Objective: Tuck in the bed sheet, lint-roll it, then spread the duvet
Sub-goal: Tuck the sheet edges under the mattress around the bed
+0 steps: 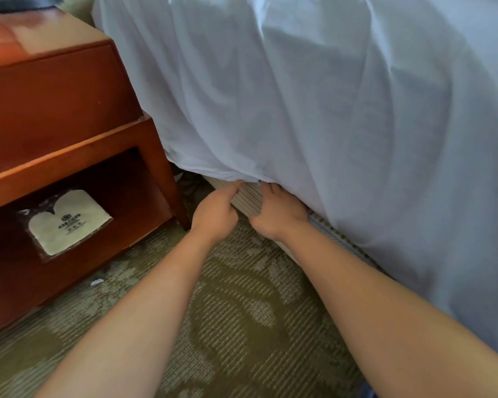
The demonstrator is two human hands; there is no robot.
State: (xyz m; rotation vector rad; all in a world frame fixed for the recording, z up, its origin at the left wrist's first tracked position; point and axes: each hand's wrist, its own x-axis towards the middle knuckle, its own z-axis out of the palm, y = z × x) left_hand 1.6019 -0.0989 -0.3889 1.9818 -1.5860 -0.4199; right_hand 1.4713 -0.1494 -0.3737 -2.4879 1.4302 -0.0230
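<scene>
Two bare forearms rising from the lower frame edge to meet near centre: left hand (214, 215), fingers curled, thumb extended upward; right hand (276, 214) just beside it, back facing the camera, fingertips hidden from view at frame centre.

A loose white cotton bed sheet (314, 96) drapes down the bed's side, filling the upper right of the frame. At centre, the left hand (214, 215) pinches its lower hem, while the right hand (278, 215) reaches under it against the striped mattress base (247, 198). A reddish-brown wooden nightstand (55, 133) stands at left on the patterned olive carpet (242, 311).
</scene>
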